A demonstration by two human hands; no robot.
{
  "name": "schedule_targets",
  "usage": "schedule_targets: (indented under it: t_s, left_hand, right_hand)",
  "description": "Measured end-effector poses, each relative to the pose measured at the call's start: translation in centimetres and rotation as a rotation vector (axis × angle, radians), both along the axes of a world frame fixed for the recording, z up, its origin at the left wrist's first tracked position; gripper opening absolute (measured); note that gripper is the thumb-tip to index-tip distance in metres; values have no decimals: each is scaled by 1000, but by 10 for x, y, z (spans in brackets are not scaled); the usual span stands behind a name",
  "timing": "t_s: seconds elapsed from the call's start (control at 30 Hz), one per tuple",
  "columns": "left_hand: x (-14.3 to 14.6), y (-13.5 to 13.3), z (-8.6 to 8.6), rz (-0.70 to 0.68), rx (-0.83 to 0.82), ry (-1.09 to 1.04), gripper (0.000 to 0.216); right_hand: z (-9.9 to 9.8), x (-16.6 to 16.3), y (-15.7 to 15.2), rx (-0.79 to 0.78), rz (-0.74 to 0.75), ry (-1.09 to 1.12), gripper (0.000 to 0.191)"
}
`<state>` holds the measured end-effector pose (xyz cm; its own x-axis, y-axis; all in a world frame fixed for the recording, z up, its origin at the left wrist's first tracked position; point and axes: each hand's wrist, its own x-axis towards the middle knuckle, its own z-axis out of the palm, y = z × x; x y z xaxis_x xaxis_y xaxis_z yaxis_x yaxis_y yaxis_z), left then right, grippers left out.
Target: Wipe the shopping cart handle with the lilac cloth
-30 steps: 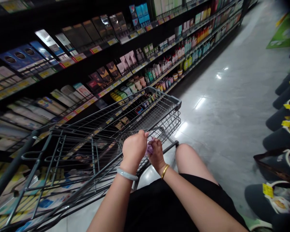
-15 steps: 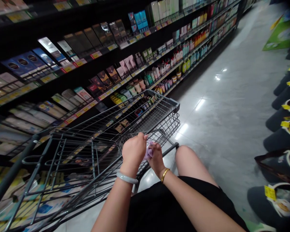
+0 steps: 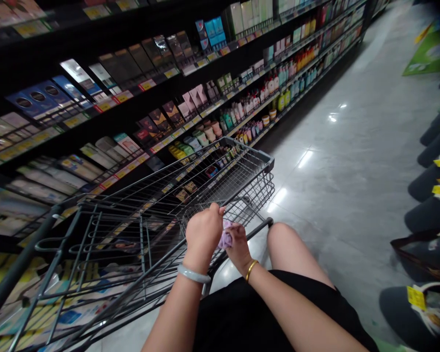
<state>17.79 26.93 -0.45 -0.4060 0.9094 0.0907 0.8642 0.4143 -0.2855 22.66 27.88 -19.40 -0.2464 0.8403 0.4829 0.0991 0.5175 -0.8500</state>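
Note:
A dark wire shopping cart (image 3: 238,171) stands in front of me, tilted across the view. My left hand (image 3: 204,229), with a pale bangle at the wrist, is closed over the cart's side rail; most of its fingers are hidden beneath the fist. Just to its right, my right hand (image 3: 238,244), wearing a gold bangle, pinches a crumpled light purple cloth (image 3: 225,237). The cloth lies between the two hands, close to the cart's side. Whether the cloth touches the rail, I cannot tell.
Shelves of boxed goods (image 3: 40,98) and bottles (image 3: 284,100) run along the left. Several dark tubs (image 3: 399,308) with yellow tags line the right side. Grey shiny floor (image 3: 344,161) lies between. My bent knee (image 3: 286,239) is beside the cart.
My right hand and the purple cloth have shifted slightly downward. A little more of the cloth shows between the hands. My left hand has stayed nearly in place.

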Motion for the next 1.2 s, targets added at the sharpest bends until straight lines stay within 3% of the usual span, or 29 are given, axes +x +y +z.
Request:
schedule_targets:
  t_s: [0.1,0.3,0.53,0.6,0.77,0.83,0.97,1.03,1.2]
  left_hand:
    - [-1,0,-2,-2,15,16,45]
    - [-2,-1,-6,-17,45,10,46]
    - [-7,-8,2,-5,18,-94,38]
    - [-10,-17,4,22,12,-117,38]
    - [-21,-56,7,23,34,-18,38]
    - [-27,-75,9,16,50,21,38]
    - [-41,-113,8,108,84,91,38]
    - [-47,-127,3,114,105,118,36]
    - [-52,-135,-10,93,171,217,32]
  right_hand:
    - [-5,-2,-3,-32,-29,28,40]
    - [32,-3,-7,40,103,67,36]
    - [-8,3,-3,27,97,-71,40]
    - [-1,4,-4,56,87,-48,38]
    - [39,5,-8,144,142,62,35]
    - [38,5,-7,131,179,45,40]
    - [9,5,-4,87,172,-62,41]
    - [3,4,-6,78,158,-78,41]
    - [27,-3,-23,182,276,-57,43]
